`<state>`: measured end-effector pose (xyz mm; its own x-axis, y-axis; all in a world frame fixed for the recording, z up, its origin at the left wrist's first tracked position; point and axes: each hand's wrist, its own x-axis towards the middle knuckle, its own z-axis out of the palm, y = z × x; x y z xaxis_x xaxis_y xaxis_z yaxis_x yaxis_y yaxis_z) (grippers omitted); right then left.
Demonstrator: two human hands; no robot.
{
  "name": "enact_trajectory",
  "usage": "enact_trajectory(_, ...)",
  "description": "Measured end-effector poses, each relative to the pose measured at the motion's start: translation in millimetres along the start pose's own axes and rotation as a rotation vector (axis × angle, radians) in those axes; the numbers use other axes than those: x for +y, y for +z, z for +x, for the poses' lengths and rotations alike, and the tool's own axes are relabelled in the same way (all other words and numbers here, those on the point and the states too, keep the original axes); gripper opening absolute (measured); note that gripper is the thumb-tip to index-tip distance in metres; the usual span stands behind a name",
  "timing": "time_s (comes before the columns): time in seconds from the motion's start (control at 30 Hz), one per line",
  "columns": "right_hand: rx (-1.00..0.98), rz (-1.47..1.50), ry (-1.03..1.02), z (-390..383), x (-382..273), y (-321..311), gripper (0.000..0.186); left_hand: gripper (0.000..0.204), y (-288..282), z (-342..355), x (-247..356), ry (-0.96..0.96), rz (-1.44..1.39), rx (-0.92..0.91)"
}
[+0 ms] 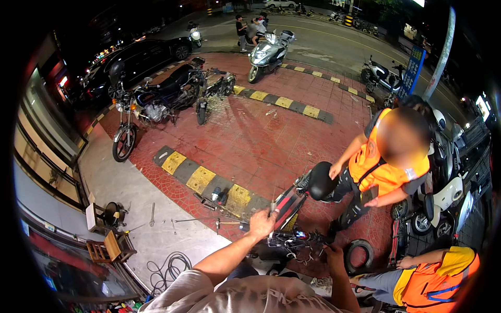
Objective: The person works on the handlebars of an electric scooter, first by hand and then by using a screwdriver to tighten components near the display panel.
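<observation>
In front of me stands a small scooter with a long red and black body (290,206), a black seat (320,181) at its far end and a small lit display (300,235) among dark cables near me. My left hand (262,223) is closed beside the near end of the red body; a short thin pale piece shows at its fingertips, too small to name. My right hand (334,254) is low beside the dark handlebar area. Its fingers are in shadow, so their grip does not show.
A person in an orange vest (365,164) stands beside the seat; another vest (441,279) is lower right. A loose tire (359,256) lies near my right arm. Left are a cordless drill (222,196), a wrench (153,214), a coiled hose (169,268), a wooden chair (112,246) and a motorcycle (156,99).
</observation>
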<state>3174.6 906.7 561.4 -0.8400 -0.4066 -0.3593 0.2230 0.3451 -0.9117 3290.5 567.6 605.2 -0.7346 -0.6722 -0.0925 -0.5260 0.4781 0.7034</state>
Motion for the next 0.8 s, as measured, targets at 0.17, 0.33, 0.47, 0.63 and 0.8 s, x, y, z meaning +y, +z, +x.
enact_trajectory(0.17, -0.087, 0.199, 0.270, 1, -20, -19, 0.026, 0.057, 22, 7, -12, -0.157, -0.107, -0.094)
enact_trajectory(0.33, -0.144, 0.193, 0.277, 13, -8, -26, 0.028, 0.058, 36, 8, -14, -0.240, -0.072, -0.058)
enact_trajectory(0.47, -0.129, -0.110, 0.052, 37, 24, -30, 0.027, 0.064, 41, 13, -21, -0.204, 0.043, 0.012)
enact_trajectory(0.63, -0.109, 0.202, 0.213, 39, 43, -26, 0.025, 0.063, 21, 18, -41, -0.011, 0.133, 0.065)
enact_trajectory(0.8, -0.087, 0.187, 0.336, 32, 38, -20, 0.032, 0.058, 3, 29, -43, -0.142, 0.103, 0.031)
